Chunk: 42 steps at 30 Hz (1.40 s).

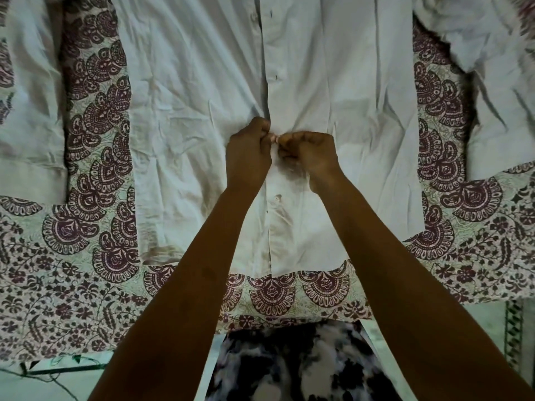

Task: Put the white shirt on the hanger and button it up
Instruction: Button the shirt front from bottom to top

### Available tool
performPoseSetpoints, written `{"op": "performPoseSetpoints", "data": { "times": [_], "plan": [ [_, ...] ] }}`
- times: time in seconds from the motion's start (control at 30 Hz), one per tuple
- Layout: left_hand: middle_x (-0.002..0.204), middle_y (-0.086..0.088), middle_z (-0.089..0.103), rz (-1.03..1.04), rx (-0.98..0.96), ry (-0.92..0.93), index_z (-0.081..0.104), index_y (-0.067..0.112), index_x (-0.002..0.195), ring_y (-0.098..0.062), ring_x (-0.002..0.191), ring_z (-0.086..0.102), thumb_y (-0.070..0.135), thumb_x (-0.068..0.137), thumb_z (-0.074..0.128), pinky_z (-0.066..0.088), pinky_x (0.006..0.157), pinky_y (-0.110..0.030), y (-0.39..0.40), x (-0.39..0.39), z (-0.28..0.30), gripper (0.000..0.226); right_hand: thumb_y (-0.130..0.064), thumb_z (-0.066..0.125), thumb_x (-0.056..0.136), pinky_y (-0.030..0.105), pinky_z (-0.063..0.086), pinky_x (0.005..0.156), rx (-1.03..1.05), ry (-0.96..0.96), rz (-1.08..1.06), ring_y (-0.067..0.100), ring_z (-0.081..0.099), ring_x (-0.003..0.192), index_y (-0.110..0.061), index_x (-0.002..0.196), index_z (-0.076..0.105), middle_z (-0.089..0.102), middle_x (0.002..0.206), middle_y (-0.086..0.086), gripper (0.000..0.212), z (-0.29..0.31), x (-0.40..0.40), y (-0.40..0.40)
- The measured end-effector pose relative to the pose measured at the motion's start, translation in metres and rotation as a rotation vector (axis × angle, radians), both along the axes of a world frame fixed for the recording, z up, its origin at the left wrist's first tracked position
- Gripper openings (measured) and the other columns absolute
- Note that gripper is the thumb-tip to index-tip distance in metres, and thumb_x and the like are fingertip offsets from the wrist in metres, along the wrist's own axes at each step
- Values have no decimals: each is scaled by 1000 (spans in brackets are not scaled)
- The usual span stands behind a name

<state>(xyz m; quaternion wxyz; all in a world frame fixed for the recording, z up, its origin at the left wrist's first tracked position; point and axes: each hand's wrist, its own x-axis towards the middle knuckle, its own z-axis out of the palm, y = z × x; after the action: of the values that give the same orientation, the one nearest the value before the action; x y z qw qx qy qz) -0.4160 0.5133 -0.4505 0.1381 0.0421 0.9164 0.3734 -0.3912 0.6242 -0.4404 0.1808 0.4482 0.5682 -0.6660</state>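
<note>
The white shirt lies flat and front-up on a patterned bedspread, its hem towards me and its sleeves spread to both sides. My left hand pinches the left edge of the front placket at mid-height. My right hand pinches the right placket edge; the fingertips of both hands meet around a small button between them. One fastened button shows lower on the placket, just below my hands. Above my hands the placket edges lie together, with buttonholes showing. No hanger is visible; the collar end is out of frame.
The maroon and cream paisley bedspread covers the surface under the shirt and ends in an edge near my body. Below that edge are a pale floor and my dark-and-white patterned clothing.
</note>
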Motion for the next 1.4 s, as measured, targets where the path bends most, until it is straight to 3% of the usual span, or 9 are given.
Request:
{"op": "performPoseSetpoints", "data": {
  "times": [0.27, 0.4, 0.63, 0.83, 0.97, 1.1, 1.2, 1.3, 1.4],
  "plan": [
    [76, 3, 67, 261, 48, -215, 65, 14, 84, -15, 76, 67, 15, 74, 72, 55, 80, -35, -15, -19, -4, 12, -6, 62, 79, 38, 54, 81, 369, 178, 139, 18, 63, 71, -21, 64, 66, 66, 68, -1, 22, -7, -22, 15],
    [71, 10, 63, 300, 155, -153, 66, 11, 83, -7, 69, 62, 4, 79, 65, 55, 77, -27, -9, -48, 6, 8, -6, 61, 79, 17, 46, 70, 620, 365, 294, 19, 65, 79, -8, 86, 67, 69, 86, 5, 9, -4, -45, 8],
    [76, 0, 68, 268, 162, -171, 69, 11, 86, -22, 78, 68, -4, 80, 51, 56, 82, -40, 7, -96, -3, 25, -13, 56, 86, 29, 35, 54, 997, 427, 609, 29, 56, 72, -3, 108, 51, 52, 103, 17, 25, -17, -87, -11],
    [98, -6, 72, 104, 52, -223, 72, 8, 98, -13, 89, 66, -6, 83, 48, 47, 78, -12, 15, -96, -7, 31, -25, 54, 86, 30, 33, 58, 1011, 312, 708, 32, 56, 81, -1, 105, 47, 55, 100, 17, 32, -22, -82, 1],
    [97, -8, 72, 111, 34, -163, 72, 5, 97, -15, 87, 65, -8, 81, 44, 46, 74, -13, 18, -89, -7, 34, -30, 45, 92, 30, 36, 64, 1074, 261, 778, 32, 57, 92, 0, 106, 51, 55, 108, 18, 33, -26, -83, -4],
    [97, -8, 72, 170, 9, -187, 71, 6, 95, -16, 92, 66, -4, 83, 49, 45, 76, -11, 19, -93, -11, 27, -19, 53, 87, 23, 34, 64, 940, 247, 598, 24, 59, 77, 0, 90, 62, 64, 86, 13, 21, -27, -89, 10],
    [97, -5, 72, 134, -65, -185, 68, 11, 100, -16, 94, 66, 7, 85, 58, 48, 82, -19, 24, -93, -15, 19, -14, 60, 83, 28, 42, 68, 453, 173, 98, 18, 52, 66, -1, 70, 62, 56, 66, 8, 19, -28, -85, 22],
    [98, -6, 69, 62, -175, -107, 65, 14, 100, -20, 93, 64, 14, 87, 60, 52, 82, -34, 32, -90, -18, 14, -6, 59, 84, 43, 52, 83, 43, 111, -166, 25, 57, 76, -12, 63, 59, 59, 75, 11, 22, -25, -77, 30],
    [94, -7, 67, 9, -279, -26, 65, 12, 90, -23, 87, 63, 9, 89, 50, 52, 74, -39, 39, -91, -16, 15, 1, 58, 83, 43, 52, 87, 9, 173, -110, 28, 63, 84, -12, 76, 68, 67, 86, 14, 17, -24, -73, 32]
  ]
}}
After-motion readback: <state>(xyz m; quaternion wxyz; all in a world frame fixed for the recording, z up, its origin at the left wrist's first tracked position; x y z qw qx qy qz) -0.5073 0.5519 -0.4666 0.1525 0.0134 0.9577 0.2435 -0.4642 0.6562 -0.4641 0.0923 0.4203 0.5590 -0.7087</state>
